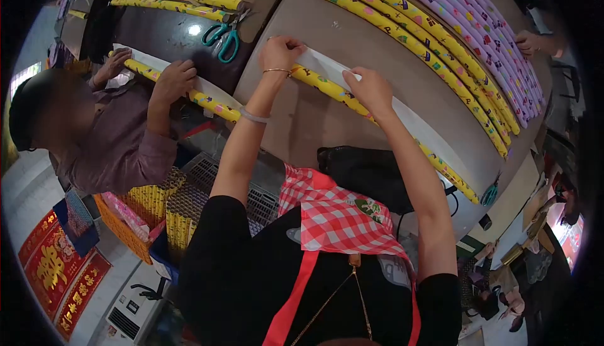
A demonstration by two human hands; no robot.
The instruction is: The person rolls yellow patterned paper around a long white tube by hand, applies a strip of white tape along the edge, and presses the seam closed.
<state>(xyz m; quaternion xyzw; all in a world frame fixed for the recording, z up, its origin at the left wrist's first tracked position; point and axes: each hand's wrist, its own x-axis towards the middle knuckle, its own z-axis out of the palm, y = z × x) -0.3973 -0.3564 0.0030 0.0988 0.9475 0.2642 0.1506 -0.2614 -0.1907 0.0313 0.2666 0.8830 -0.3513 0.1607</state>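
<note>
A long roll of yellow patterned wrapping paper (330,91) lies along the near edge of the table, its white underside (409,116) showing as a loose strip on the far side. My left hand (281,54) is closed on the strip near the roll's left end, fingers bent together. My right hand (370,93) pinches the white edge farther right, between thumb and fingers. To the left, a co-worker's two hands (175,81) rest on another yellow roll (211,103) with a white edge.
Several yellow rolls (409,40) and purple rolls (465,25) lie across the table's far right. Teal scissors (223,39) and more yellow rolls (179,0) are at the upper left. A black bag (365,176) sits at the near edge; another person's hand (531,42) is at right.
</note>
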